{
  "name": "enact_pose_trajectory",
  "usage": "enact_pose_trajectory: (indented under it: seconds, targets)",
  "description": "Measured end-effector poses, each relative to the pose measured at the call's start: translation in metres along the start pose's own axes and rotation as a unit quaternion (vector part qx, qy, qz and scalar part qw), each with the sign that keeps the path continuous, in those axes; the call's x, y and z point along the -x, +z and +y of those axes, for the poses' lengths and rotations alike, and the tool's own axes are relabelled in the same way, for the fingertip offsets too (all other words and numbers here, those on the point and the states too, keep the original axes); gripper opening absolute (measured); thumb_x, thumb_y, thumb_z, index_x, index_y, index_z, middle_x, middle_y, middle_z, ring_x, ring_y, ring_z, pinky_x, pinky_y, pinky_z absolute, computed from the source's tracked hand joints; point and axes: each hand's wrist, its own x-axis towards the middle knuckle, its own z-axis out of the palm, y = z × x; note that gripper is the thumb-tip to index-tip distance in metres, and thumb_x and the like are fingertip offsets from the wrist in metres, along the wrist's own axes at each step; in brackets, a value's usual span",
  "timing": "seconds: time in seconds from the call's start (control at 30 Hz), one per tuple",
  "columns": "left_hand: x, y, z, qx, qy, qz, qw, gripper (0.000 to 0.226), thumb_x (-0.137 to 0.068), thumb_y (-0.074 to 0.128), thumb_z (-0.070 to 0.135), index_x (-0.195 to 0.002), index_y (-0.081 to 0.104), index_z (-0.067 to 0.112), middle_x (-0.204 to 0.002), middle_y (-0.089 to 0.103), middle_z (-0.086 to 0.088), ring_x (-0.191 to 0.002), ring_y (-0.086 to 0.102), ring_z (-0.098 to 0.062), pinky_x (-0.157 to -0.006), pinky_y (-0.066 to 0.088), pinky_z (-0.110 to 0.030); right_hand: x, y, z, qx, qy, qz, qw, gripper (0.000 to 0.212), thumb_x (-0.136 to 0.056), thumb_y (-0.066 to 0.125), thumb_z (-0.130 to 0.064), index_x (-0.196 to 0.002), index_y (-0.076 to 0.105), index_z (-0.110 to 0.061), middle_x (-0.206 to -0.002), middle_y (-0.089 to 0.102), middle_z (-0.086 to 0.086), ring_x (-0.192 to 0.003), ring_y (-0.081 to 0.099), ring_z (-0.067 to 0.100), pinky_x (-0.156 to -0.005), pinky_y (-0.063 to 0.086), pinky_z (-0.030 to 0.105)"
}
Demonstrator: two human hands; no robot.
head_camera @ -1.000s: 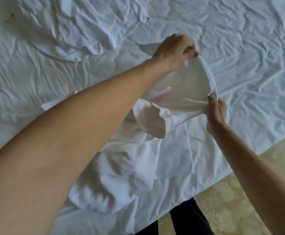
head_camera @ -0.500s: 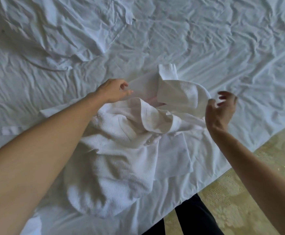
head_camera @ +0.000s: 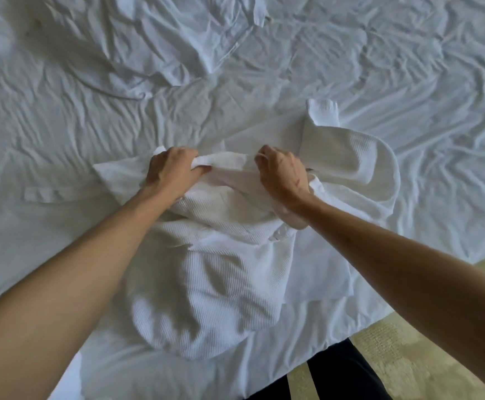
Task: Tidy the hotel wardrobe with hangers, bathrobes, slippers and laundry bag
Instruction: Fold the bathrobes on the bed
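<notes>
A bed (head_camera: 408,67) covered in a creased white sheet filled most of the view, with patterned yellowish floor (head_camera: 426,368) at the lower right. A white waffle bathrobe (head_camera: 215,284) lay bunched on the sheet near the bed's edge, directly under both hands. The left hand (head_camera: 175,173) had its fingers curled round a band of the robe's upper edge, and the right hand (head_camera: 283,174) gripped the same band just beside it, the cloth stretched between them. A sleeve (head_camera: 351,157) spread out to the right of the right hand. Farther up the bed lay another crumpled white cloth (head_camera: 177,44). The person's dark trousers (head_camera: 339,370) showed below.
</notes>
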Motion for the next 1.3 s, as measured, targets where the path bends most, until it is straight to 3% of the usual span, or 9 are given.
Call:
enact_pose_trajectory:
  seconds: [0.13, 0.37, 0.6, 0.73, 0.83, 0.9, 0.97, 1.1, 1.3]
  targets:
    - [0.060, -0.034, 0.001, 0.046, 0.065, 0.140, 0.987, 0.035, -0.088, 0.073, 0.044, -0.078, 0.060, 0.013, -0.063, 0.061, -0.012, -0.060, 0.060, -0.040, -0.055, 0.032, -0.031, 0.037, -0.044, -0.002, -0.119, -0.161, 0.098, 0.975, 0.021, -0.104, 0.051, -0.024, -0.097, 0.065, -0.009, -0.079, 0.066, 0.004, -0.062, 0.056, 0.022, -0.053, 0.038, 0.031]
    - [0.172, 0.053, 0.011, 0.138, 0.046, -0.195, 0.970, 0.037, -0.090, 0.065, 0.055, -0.098, 0.070, 0.019, -0.088, 0.074, -0.003, -0.083, 0.070, -0.026, -0.065, 0.048, -0.033, 0.137, -0.005, 0.074, -0.036, -0.167, -0.169, 0.971, 0.045, -0.101, 0.035, -0.051, -0.080, 0.059, -0.018, -0.059, 0.060, 0.001, -0.055, 0.060, 0.028, -0.050, 0.047, 0.038]
    - [0.185, 0.084, 0.016, 0.116, 0.018, -0.238, 0.964, 0.030, -0.094, 0.063, 0.047, -0.095, 0.063, 0.017, -0.086, 0.073, -0.001, -0.082, 0.068, -0.024, -0.064, 0.042, -0.029, 0.152, 0.047, 0.077, 0.024, -0.133, -0.213, 0.968, 0.041, -0.100, 0.044, -0.042, -0.077, 0.064, -0.016, -0.072, 0.071, 0.000, -0.061, 0.068, 0.023, -0.052, 0.043, 0.028]
    - [0.164, 0.025, 0.006, 0.189, -0.005, -0.355, 0.915, 0.066, -0.070, 0.058, 0.087, -0.091, 0.071, 0.026, -0.080, 0.071, 0.007, -0.077, 0.068, -0.014, -0.070, 0.052, -0.033, 0.138, 0.020, 0.052, 0.023, -0.138, -0.155, 0.978, 0.048, -0.094, 0.043, -0.054, -0.062, 0.059, -0.022, -0.053, 0.057, -0.010, -0.045, 0.053, 0.011, -0.046, 0.034, 0.023]
    - [0.133, -0.011, -0.024, 0.344, -0.090, -0.132, 0.925, 0.054, -0.075, 0.062, 0.075, -0.090, 0.076, 0.024, -0.076, 0.075, 0.008, -0.075, 0.072, -0.013, -0.078, 0.060, -0.039, 0.116, -0.016, 0.037, -0.046, -0.161, -0.013, 0.986, 0.029, -0.093, 0.056, -0.041, -0.072, 0.062, -0.023, -0.064, 0.052, -0.015, -0.054, 0.049, 0.009, -0.047, 0.038, 0.025]
    - [0.106, -0.019, -0.051, 0.292, -0.132, 0.014, 0.947, 0.028, -0.085, 0.065, 0.046, -0.095, 0.073, 0.021, -0.082, 0.073, 0.008, -0.080, 0.071, -0.016, -0.081, 0.058, -0.038, 0.093, -0.028, 0.034, -0.049, -0.175, 0.036, 0.983, 0.020, -0.091, 0.061, -0.037, -0.085, 0.066, -0.018, -0.078, 0.058, -0.009, -0.070, 0.054, 0.015, -0.055, 0.044, 0.030]
    - [0.078, -0.014, -0.073, 0.232, -0.155, 0.029, 0.960, 0.025, -0.085, 0.071, 0.029, -0.108, 0.069, 0.019, -0.099, 0.071, 0.004, -0.095, 0.068, -0.019, -0.089, 0.054, -0.037, 0.070, -0.027, 0.034, -0.011, -0.167, -0.003, 0.986, 0.033, -0.086, 0.067, -0.044, -0.104, 0.065, -0.016, -0.097, 0.061, -0.001, -0.090, 0.055, 0.020, -0.070, 0.047, 0.034]
    - [0.051, 0.020, -0.082, 0.150, -0.178, -0.083, 0.969, 0.050, -0.078, 0.079, 0.042, -0.115, 0.064, 0.012, -0.114, 0.068, -0.009, -0.110, 0.060, -0.030, -0.093, 0.051, -0.042, 0.045, 0.000, 0.041, 0.113, -0.150, -0.125, 0.974, 0.046, -0.082, 0.071, -0.044, -0.116, 0.064, -0.015, -0.110, 0.062, 0.008, -0.100, 0.059, 0.030, -0.084, 0.048, 0.040]
    - [0.033, 0.012, -0.046, 0.228, -0.190, 0.070, 0.952, 0.023, -0.098, 0.057, 0.027, -0.104, 0.067, 0.008, -0.102, 0.073, -0.014, -0.097, 0.065, -0.032, -0.078, 0.046, -0.031, 0.018, -0.019, 0.048, 0.041, -0.057, 0.026, 0.997, 0.036, -0.093, 0.049, -0.040, -0.092, 0.068, -0.009, -0.084, 0.070, 0.020, -0.074, 0.066, 0.043, -0.061, 0.047, 0.040]
